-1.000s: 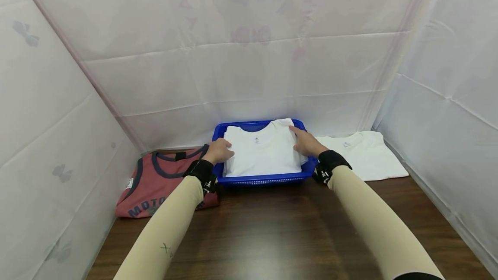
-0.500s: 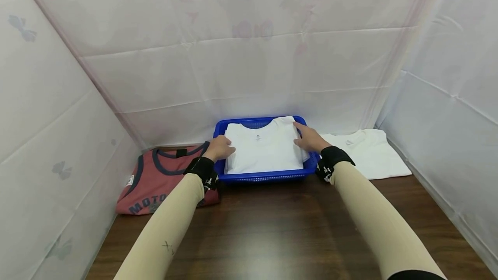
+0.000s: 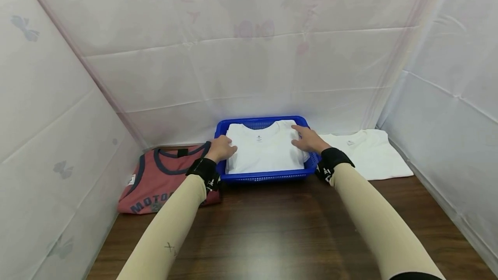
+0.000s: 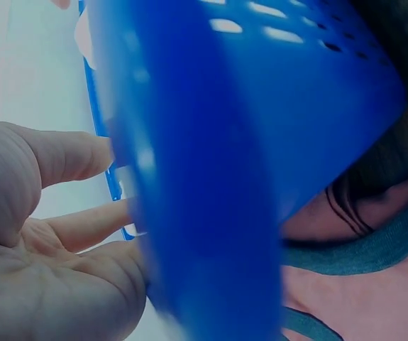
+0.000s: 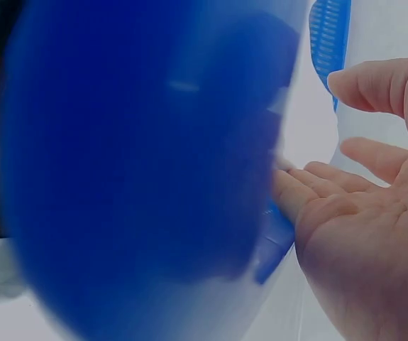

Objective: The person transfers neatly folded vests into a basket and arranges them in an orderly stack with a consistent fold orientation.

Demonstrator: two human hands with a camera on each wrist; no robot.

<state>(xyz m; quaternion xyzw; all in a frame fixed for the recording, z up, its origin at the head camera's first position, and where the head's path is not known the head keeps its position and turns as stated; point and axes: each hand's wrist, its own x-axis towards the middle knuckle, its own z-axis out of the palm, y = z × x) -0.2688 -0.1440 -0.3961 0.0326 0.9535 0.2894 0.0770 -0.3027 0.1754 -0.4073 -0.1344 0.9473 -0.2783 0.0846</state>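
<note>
Folded white T-shirts [image 3: 264, 152] lie in a blue plastic basket [image 3: 268, 177] by the back wall, the top one with its collar facing away from me. My left hand [image 3: 221, 148] is at the shirts' left edge, over the basket's side. In the left wrist view its thumb and fingers [image 4: 90, 222] are extended and apart, the fingertips hidden behind the blue rim. At the right edge is my right hand [image 3: 309, 139], fingers loosely spread by the top shirt's shoulder. Its thumb [image 5: 370, 85] stands well apart from the fingers in the right wrist view.
Left of the basket lies a folded red shirt [image 3: 163, 185] with dark trim and lettering. A folded white T-shirt [image 3: 362, 154] rests on the right. White sheeting [image 3: 249, 72] encloses the brown wooden table [image 3: 268, 228] at the back and sides.
The top shirt's right shoulder has settled slightly lower in the basket, and my right hand's fingers have loosened from it. My left hand has hardly moved.
</note>
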